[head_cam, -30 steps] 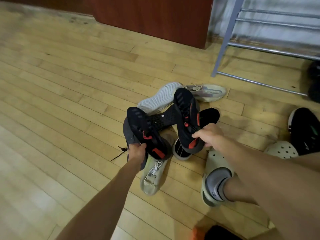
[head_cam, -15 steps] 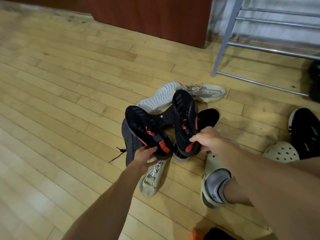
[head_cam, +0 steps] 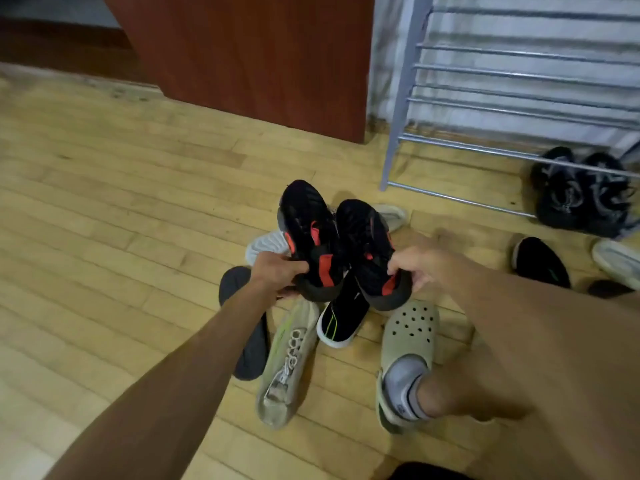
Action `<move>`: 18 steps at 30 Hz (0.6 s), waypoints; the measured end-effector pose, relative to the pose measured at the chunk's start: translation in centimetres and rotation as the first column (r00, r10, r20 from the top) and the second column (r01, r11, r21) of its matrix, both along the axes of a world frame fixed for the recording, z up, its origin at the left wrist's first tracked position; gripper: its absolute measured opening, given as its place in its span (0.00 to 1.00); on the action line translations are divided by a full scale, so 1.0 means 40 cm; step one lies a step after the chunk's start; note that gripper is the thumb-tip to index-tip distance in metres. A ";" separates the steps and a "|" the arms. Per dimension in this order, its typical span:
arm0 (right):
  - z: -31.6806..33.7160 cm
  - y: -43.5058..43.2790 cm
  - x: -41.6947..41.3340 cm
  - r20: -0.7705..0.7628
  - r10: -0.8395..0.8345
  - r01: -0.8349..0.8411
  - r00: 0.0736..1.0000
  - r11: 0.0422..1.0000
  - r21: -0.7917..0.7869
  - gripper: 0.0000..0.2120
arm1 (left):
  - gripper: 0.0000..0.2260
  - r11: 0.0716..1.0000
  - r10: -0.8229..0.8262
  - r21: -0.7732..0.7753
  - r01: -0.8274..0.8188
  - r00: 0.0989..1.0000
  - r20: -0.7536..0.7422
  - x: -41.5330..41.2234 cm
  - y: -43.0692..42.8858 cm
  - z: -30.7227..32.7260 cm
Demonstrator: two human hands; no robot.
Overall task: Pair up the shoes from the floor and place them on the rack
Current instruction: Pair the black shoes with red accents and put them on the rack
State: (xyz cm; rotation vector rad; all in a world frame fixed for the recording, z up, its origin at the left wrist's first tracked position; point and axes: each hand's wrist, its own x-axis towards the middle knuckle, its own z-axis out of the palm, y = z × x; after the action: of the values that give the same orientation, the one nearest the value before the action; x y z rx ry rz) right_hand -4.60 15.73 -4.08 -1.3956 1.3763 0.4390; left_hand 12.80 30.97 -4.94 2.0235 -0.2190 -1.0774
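Note:
Two black shoes with red patches on their soles are lifted side by side, soles toward me. My left hand (head_cam: 277, 271) grips the heel of the left black shoe (head_cam: 308, 230). My right hand (head_cam: 415, 265) grips the heel of the right black shoe (head_cam: 367, 244). The metal shoe rack (head_cam: 519, 77) stands at the upper right, its bars bare on the left. A dark pair (head_cam: 581, 195) sits at its lowest level on the right.
Under the held pair lie a beige laced sneaker (head_cam: 287, 362), a black sneaker with white sole (head_cam: 343, 317), a dark grey shoe (head_cam: 249, 327) and pale shoes (head_cam: 263, 244). My foot wears a pale clog (head_cam: 408, 341). Another black shoe (head_cam: 540, 261) lies right. A brown cabinet (head_cam: 249, 57) stands behind.
Both hands raised the two black shoes off the pile and brought them together. The view tilted up and right, showing more of the rack.

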 end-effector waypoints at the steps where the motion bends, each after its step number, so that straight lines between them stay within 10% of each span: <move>1: 0.011 -0.017 -0.021 0.011 -0.040 0.040 0.999 0.999 0.006 0.25 | 0.08 1.000 -0.025 0.000 0.025 1.000 -0.018 -0.010 -0.025 0.006; 18: 0.014 -0.370 -0.238 0.013 -0.351 0.343 0.936 0.905 -0.253 0.16 | 0.06 0.944 -0.329 -0.063 0.323 0.914 -0.238 -0.148 -0.515 -0.110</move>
State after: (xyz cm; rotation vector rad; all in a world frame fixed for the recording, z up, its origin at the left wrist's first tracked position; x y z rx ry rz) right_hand -14.12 0.94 -3.52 -1.3074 1.7152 0.0510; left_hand 6.86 10.36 -9.33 1.8508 -0.4496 -1.5148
